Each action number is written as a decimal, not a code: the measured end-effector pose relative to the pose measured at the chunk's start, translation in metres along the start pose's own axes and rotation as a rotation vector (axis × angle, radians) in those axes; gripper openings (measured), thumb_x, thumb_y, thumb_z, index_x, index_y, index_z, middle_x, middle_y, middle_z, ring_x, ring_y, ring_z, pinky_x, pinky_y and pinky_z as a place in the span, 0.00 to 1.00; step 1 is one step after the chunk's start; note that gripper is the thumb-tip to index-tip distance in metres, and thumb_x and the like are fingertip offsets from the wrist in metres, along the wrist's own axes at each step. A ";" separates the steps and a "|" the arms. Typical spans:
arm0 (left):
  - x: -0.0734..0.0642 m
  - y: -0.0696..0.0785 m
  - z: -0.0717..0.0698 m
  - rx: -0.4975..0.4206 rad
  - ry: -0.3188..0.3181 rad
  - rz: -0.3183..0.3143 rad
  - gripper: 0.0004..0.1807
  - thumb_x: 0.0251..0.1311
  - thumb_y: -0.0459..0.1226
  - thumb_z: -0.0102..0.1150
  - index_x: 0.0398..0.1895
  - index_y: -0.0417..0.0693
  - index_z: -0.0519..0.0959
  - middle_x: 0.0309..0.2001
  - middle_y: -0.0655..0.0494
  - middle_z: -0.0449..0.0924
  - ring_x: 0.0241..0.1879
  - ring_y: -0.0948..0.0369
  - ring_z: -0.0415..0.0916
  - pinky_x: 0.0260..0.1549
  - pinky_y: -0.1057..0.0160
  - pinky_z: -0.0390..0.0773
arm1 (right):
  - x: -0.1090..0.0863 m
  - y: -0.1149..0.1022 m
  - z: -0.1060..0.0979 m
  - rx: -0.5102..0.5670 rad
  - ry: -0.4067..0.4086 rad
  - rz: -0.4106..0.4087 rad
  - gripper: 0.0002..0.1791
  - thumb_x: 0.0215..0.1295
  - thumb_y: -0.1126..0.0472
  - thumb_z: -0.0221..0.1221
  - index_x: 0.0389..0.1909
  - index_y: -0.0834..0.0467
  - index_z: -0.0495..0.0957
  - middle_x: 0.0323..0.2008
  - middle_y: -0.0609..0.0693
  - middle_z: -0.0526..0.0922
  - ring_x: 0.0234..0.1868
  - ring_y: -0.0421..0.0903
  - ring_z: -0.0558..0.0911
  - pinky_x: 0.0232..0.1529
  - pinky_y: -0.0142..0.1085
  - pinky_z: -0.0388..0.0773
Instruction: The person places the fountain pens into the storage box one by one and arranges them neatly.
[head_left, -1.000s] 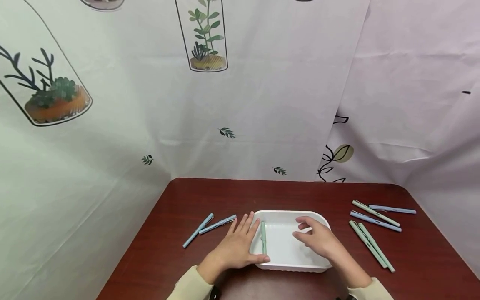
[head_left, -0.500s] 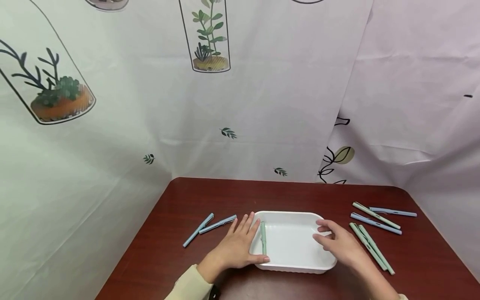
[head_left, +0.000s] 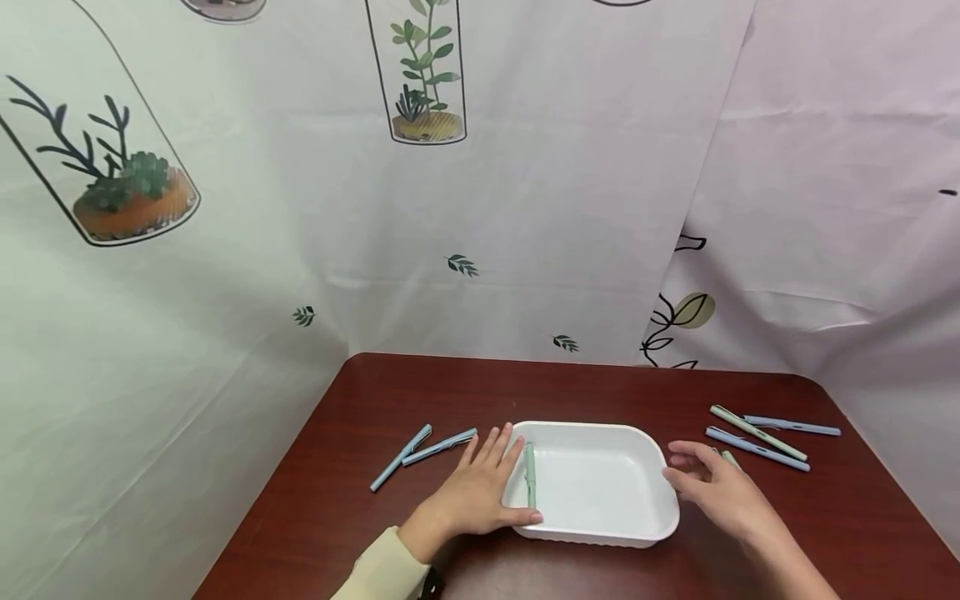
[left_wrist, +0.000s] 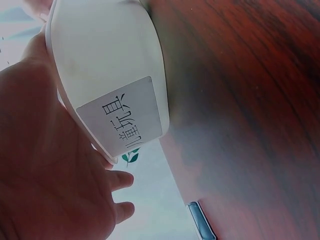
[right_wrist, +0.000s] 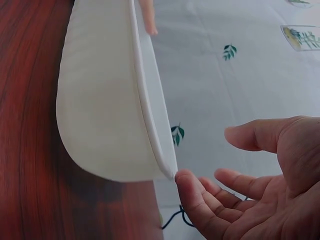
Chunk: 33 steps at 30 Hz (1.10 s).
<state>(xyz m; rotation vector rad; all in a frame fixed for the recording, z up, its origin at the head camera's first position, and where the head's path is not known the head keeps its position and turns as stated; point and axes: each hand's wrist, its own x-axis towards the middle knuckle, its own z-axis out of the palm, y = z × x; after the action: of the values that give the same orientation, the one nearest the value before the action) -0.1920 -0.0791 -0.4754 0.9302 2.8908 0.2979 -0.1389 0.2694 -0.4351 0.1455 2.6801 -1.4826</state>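
A white plastic tray (head_left: 600,492) stands on the table, with one light green pen (head_left: 530,477) lying along its left side. Fingers spread, my left hand (head_left: 474,493) rests over the tray's left rim. In the left wrist view its palm lies against the rim, beside a label (left_wrist: 122,117) with printed characters. My right hand (head_left: 726,493) hovers just outside the tray's right end, fingers loosely bent and holding nothing. Beneath it, green pens (head_left: 730,458) are mostly hidden. The right wrist view shows a gap between thumb and fingers, the index tip close to the tray's rim (right_wrist: 150,115).
Two blue pens (head_left: 401,458) lie left of the tray. At the right, a pale green pen (head_left: 759,433) and two blue pens (head_left: 757,450) lie close together on the dark red table (head_left: 585,392). A patterned cloth (head_left: 525,208) hangs behind the table.
My right hand has moved right, from above the tray's inside to beyond its right rim, now covering most of the nearer green pens. The left hand stays on the left rim.
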 end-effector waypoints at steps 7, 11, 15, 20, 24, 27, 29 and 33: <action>-0.001 0.001 -0.001 -0.006 -0.004 -0.005 0.59 0.58 0.74 0.51 0.82 0.48 0.49 0.82 0.46 0.40 0.80 0.47 0.42 0.74 0.39 0.48 | -0.001 0.011 -0.013 -0.017 -0.010 -0.009 0.34 0.72 0.56 0.62 0.70 0.70 0.64 0.61 0.70 0.75 0.43 0.36 0.83 0.43 0.34 0.84; -0.001 0.001 -0.001 -0.011 -0.004 -0.005 0.60 0.57 0.74 0.51 0.82 0.48 0.49 0.82 0.46 0.40 0.80 0.46 0.42 0.74 0.38 0.48 | -0.003 0.019 -0.021 -0.044 -0.004 -0.018 0.35 0.72 0.55 0.62 0.71 0.71 0.63 0.61 0.71 0.75 0.41 0.25 0.79 0.42 0.31 0.83; -0.001 0.001 0.000 -0.005 -0.001 -0.004 0.60 0.57 0.75 0.51 0.82 0.48 0.49 0.82 0.46 0.40 0.80 0.46 0.42 0.74 0.38 0.48 | -0.003 0.026 -0.028 -0.080 0.008 -0.020 0.36 0.71 0.54 0.62 0.70 0.71 0.63 0.61 0.70 0.75 0.40 0.22 0.76 0.40 0.30 0.83; -0.002 0.001 0.001 0.001 0.006 0.000 0.60 0.57 0.75 0.50 0.82 0.48 0.50 0.82 0.45 0.41 0.80 0.46 0.42 0.74 0.38 0.48 | -0.003 0.034 -0.037 -0.088 -0.002 -0.002 0.37 0.71 0.53 0.62 0.71 0.71 0.62 0.62 0.71 0.74 0.40 0.20 0.75 0.40 0.31 0.82; -0.002 0.000 0.002 0.000 0.011 0.005 0.59 0.57 0.75 0.51 0.82 0.48 0.50 0.82 0.45 0.41 0.80 0.45 0.42 0.74 0.37 0.48 | -0.001 0.040 -0.043 -0.102 -0.011 0.019 0.39 0.72 0.52 0.62 0.72 0.72 0.60 0.64 0.73 0.71 0.41 0.23 0.78 0.40 0.31 0.82; -0.001 -0.001 0.001 0.002 0.006 0.001 0.59 0.57 0.75 0.51 0.82 0.48 0.50 0.82 0.45 0.40 0.80 0.46 0.41 0.74 0.38 0.47 | 0.000 0.044 -0.046 -0.132 -0.015 0.041 0.41 0.72 0.50 0.61 0.73 0.72 0.59 0.65 0.74 0.69 0.42 0.37 0.85 0.39 0.31 0.81; -0.002 -0.001 0.001 0.004 0.002 -0.002 0.59 0.57 0.75 0.50 0.82 0.49 0.49 0.82 0.46 0.40 0.81 0.46 0.41 0.74 0.38 0.47 | 0.001 0.047 -0.049 -0.152 -0.022 0.053 0.42 0.72 0.49 0.61 0.73 0.71 0.57 0.65 0.75 0.68 0.42 0.45 0.87 0.38 0.31 0.80; -0.002 0.001 0.000 0.004 -0.005 -0.005 0.60 0.57 0.75 0.49 0.82 0.49 0.49 0.82 0.46 0.40 0.81 0.46 0.41 0.74 0.38 0.46 | 0.005 0.053 -0.052 -0.175 -0.032 0.058 0.43 0.72 0.48 0.61 0.73 0.72 0.57 0.64 0.75 0.69 0.43 0.50 0.86 0.38 0.33 0.80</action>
<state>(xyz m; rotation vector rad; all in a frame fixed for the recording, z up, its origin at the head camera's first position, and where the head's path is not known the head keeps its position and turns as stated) -0.1904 -0.0794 -0.4755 0.9231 2.8899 0.2896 -0.1385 0.3419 -0.4528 0.1854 2.7384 -1.2165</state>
